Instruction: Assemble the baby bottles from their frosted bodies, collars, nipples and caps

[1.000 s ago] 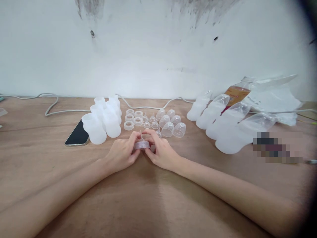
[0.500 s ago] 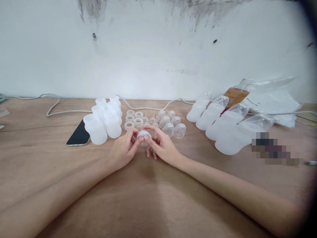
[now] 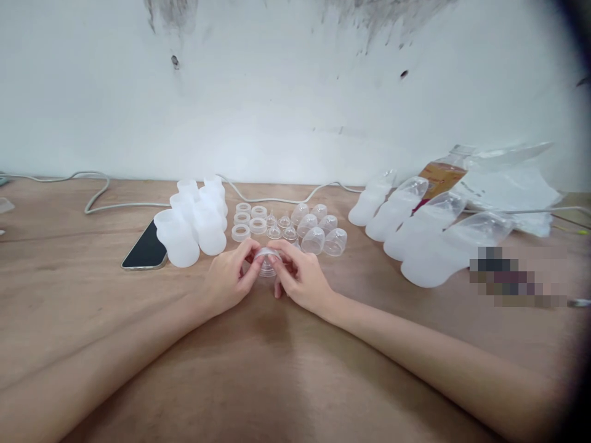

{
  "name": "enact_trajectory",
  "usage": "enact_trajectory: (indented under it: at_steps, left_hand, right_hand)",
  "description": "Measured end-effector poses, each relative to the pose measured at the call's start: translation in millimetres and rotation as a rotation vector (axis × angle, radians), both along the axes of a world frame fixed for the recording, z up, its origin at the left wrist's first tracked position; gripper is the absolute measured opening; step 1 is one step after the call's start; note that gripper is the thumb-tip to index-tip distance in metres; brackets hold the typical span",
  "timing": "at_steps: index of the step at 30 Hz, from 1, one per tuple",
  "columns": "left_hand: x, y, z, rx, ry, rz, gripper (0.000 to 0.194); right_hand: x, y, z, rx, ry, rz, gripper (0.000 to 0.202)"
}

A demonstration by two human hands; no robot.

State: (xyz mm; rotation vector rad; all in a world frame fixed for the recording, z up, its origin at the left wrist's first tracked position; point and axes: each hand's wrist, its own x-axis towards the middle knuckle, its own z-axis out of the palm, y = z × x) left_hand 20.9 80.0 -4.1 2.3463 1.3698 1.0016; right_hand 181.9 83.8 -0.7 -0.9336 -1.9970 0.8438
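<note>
Between both hands is a translucent baby-bottle collar ring (image 3: 268,268), with a clear part in it that looks like a teat, partly covered by fingers. My left hand (image 3: 232,274) pinches its left side with thumb and fingers. From the right, my right hand (image 3: 302,274) grips it the same way, thumb at the near side. Just beyond lie several loose collar rings (image 3: 241,232), several clear teats (image 3: 274,232) and two columns of clear dome caps (image 3: 313,240). The nearest teats are partly hidden behind my right hand.
Frosted bottle bodies (image 3: 178,240) stand in rows at left, beside a phone (image 3: 144,247). Capped bottles (image 3: 427,261) line the right, near a drink bottle (image 3: 441,178) and a plastic bag (image 3: 512,191). A white cable (image 3: 272,200) runs along the wall.
My right fingers have closed in from a raised, spread pose onto the collar ring. The ring has tilted slightly, showing more of its threaded near side. My left hand is nearly unmoved.
</note>
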Motion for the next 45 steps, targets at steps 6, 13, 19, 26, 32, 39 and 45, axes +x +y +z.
enact_trajectory:
  at_steps: [6,13,19,26,32,39,45]
  left_hand:
    - [1,-2,0.8,0.004,0.076,0.021,0.012]
    - [2,0,0.8,-0.08,-0.039,-0.034,0.012]
    - [0,-3,5.1,-0.132,-0.081,-0.084,0.011]
    - [1,1,1.6,-0.11,-0.032,-0.062,0.006]
    - [1,-1,1.2,-0.089,0.016,-0.001,0.008]
    - [-3,-4,-1.2,0.099,0.266,0.02,0.009]
    - [-14,-20,24.7,0.281,0.334,0.088,0.037]
  right_hand:
    - [-1,-1,-5.3,0.017,0.001,-0.019,0.021]
    - [0,2,-2.4,-0.044,0.035,0.008,0.02]
    - [3,2,-1.5,0.03,-0.007,0.092,0.024]
    - [1,3,-6.4,0.133,-0.136,-0.018,0.024]
    - [1,2,-4.3,0.085,-0.121,-0.03,0.028]
    - [2,0,-0.2,-0.099,-0.002,0.082,0.044]
    - [4,10,-2.4,-0.407,0.322,0.105,0.066]
